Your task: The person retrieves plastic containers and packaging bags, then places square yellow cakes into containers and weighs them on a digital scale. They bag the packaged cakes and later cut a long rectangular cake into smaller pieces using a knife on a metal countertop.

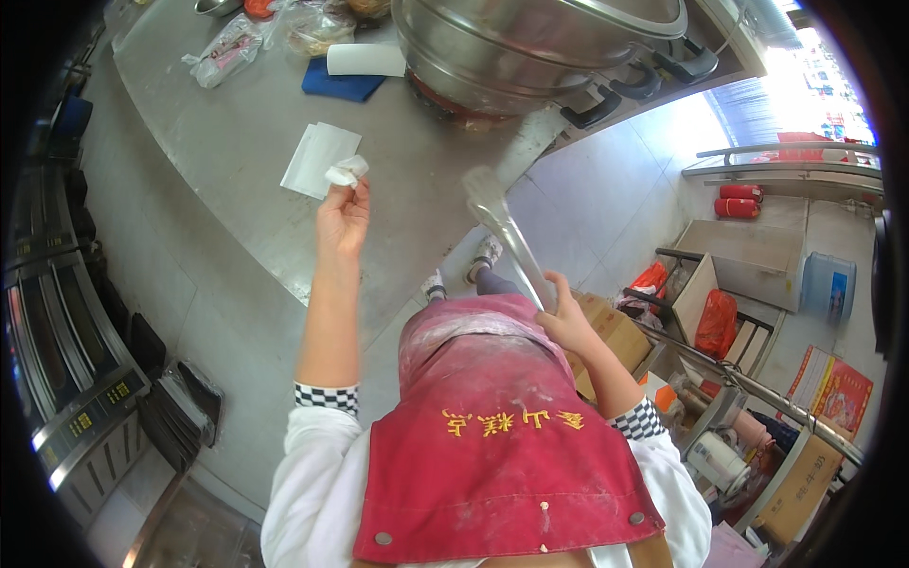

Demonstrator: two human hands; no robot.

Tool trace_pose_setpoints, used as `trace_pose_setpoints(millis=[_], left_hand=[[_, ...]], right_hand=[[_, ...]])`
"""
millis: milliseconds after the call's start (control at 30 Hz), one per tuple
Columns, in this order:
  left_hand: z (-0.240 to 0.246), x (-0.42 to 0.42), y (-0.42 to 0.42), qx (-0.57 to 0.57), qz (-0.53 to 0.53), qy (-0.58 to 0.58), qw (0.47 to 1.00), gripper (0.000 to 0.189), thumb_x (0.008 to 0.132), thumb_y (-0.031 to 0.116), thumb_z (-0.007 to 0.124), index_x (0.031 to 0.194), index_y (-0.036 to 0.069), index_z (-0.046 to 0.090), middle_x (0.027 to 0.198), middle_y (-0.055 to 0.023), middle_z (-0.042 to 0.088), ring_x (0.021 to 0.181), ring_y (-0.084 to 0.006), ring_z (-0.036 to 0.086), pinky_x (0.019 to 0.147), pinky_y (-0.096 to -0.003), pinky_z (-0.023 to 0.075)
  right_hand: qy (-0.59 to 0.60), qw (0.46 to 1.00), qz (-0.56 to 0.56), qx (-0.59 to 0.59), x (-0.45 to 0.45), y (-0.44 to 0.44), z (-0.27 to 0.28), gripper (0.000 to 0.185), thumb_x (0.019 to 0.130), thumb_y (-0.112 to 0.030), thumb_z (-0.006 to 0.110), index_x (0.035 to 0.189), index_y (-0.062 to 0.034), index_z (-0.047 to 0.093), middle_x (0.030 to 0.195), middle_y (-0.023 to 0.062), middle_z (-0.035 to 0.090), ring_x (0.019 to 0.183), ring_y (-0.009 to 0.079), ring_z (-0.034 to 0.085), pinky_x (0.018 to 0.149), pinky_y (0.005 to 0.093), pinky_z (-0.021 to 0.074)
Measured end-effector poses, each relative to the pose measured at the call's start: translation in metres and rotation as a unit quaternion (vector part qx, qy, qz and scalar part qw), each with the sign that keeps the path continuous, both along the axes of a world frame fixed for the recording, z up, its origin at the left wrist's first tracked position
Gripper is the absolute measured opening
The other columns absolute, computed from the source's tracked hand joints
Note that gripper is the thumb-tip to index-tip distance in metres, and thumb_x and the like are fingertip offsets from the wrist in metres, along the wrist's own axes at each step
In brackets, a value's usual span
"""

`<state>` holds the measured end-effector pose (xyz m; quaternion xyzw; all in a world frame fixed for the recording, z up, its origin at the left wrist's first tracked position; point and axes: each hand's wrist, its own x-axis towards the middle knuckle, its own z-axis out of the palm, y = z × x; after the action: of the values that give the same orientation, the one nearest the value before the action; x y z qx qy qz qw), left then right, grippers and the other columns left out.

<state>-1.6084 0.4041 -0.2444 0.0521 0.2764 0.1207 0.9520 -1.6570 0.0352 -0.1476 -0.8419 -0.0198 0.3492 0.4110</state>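
Observation:
My left hand pinches a crumpled piece of white paper or tissue in its fingertips, above the steel worktable. Just behind it, folded white paper sheets lie flat on the tabletop. Lower down on the other side, my right hand grips the handle end of long metal tongs. Their broad far end is blurred and points up toward the table's right corner, touching nothing that I can make out.
A large stainless-steel steamer pot with black handles stands at the back right. Beside it are a white paper roll, a blue folded item and plastic bags. Cartons and a crowded shelf flank my right side; ovens stand left.

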Motion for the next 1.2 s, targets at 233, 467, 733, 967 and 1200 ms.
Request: trace_pose_setpoints(millis=[233, 467, 733, 967, 1200], left_hand=[[-0.052, 0.030, -0.030, 0.328, -0.115, 0.133, 0.928, 0.026, 0.091, 0.006, 0.055, 0.116, 0.001, 0.053, 0.112, -0.0078, 0.057, 0.099, -0.0182, 0.057, 0.085, -0.0308, 0.0491], [-0.061, 0.012, -0.115, 0.513, -0.030, 0.359, 0.779, 0.024, 0.092, 0.028, 0.054, 0.093, 0.005, 0.058, 0.085, -0.0020, 0.054, 0.076, -0.0124, 0.046, 0.068, -0.0298, 0.0387], [-0.020, 0.083, -0.340, 0.622, -0.185, 0.255, 0.717, 0.037, 0.091, 0.029, 0.058, 0.062, 0.006, 0.054, 0.068, -0.0010, 0.054, 0.068, -0.0132, 0.048, 0.068, -0.0278, 0.0372], [0.006, 0.156, -0.464, 0.594, -0.289, 0.173, 0.730, 0.023, 0.091, 0.022, 0.059, 0.076, 0.004, 0.061, 0.076, -0.0010, 0.060, 0.072, -0.0089, 0.051, 0.071, -0.0247, 0.0393], [0.027, 0.234, -0.520, 0.508, -0.391, 0.209, 0.738, 0.010, 0.088, 0.015, 0.060, 0.087, 0.005, 0.064, 0.082, -0.0012, 0.064, 0.071, -0.0084, 0.054, 0.068, -0.0220, 0.0409]], right_hand=[[0.155, 0.964, -0.170, 0.133, -0.001, -0.066, -0.002, 0.073, 0.076, -0.003, 0.057, 0.138, -0.0093, 0.019, 0.068, 0.0022, 0.046, 0.045, 0.0091, 0.041, 0.041, 0.0241, 0.0312], [0.143, 0.947, -0.228, 0.176, 0.013, -0.163, -0.025, 0.075, 0.075, -0.002, 0.057, 0.139, -0.0058, 0.017, 0.067, 0.0040, 0.047, 0.043, 0.0119, 0.044, 0.040, 0.0258, 0.0344], [0.102, 0.932, -0.348, 0.031, 0.046, -0.346, -0.063, 0.078, 0.078, -0.040, 0.070, 0.136, 0.0000, 0.036, 0.096, 0.0183, 0.061, 0.060, 0.0174, 0.058, 0.059, 0.0314, 0.0491], [0.001, 0.935, -0.354, -0.011, 0.148, -0.471, -0.082, 0.087, 0.079, -0.044, 0.066, 0.140, 0.0045, 0.027, 0.132, 0.0279, 0.046, 0.125, 0.0343, 0.045, 0.103, 0.0383, 0.0348], [-0.076, 0.899, -0.393, 0.177, 0.366, -0.520, -0.125, 0.088, 0.077, -0.017, 0.071, 0.143, 0.0051, 0.019, 0.127, 0.0187, 0.046, 0.106, 0.0202, 0.054, 0.086, 0.0305, 0.0464]])
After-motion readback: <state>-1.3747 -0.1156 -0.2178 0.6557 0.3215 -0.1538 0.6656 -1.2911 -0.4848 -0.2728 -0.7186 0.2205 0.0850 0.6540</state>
